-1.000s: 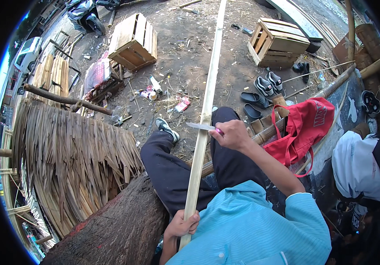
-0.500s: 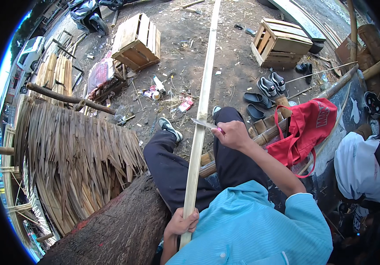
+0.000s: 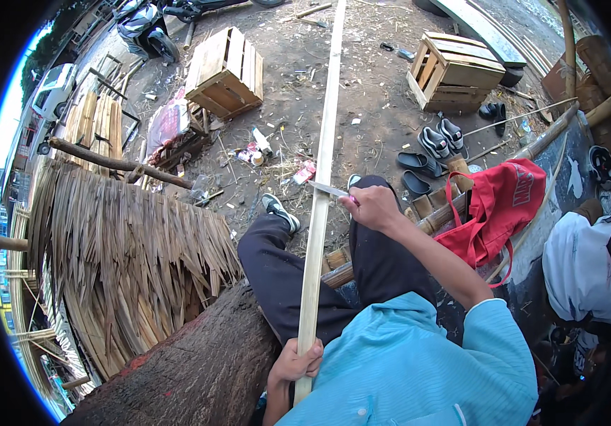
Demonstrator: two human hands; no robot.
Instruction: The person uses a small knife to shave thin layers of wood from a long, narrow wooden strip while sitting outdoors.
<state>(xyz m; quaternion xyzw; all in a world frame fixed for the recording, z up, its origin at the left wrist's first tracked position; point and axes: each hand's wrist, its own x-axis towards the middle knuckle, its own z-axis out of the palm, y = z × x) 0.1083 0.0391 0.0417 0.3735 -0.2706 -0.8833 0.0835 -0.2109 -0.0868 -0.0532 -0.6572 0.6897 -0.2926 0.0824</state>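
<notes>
A long pale bamboo strip runs from beside my body up between my legs and out past the far edge of the view. My left hand is wrapped round its near end. In my right hand is a knife with a pinkish handle, gripped in a closed fist. The blade points left and lies across the strip at about knee height. Whether the edge bites into the bamboo cannot be made out.
A rough tree trunk and dry thatch are on my left. Wooden crates stand ahead on littered ground. To my right lie a red bag, dark slippers, sneakers and a white cloth beside a bamboo pole.
My right hand and the knife have moved slightly up the strip, away from me. The view has shifted a little; my left hand keeps its hold.
</notes>
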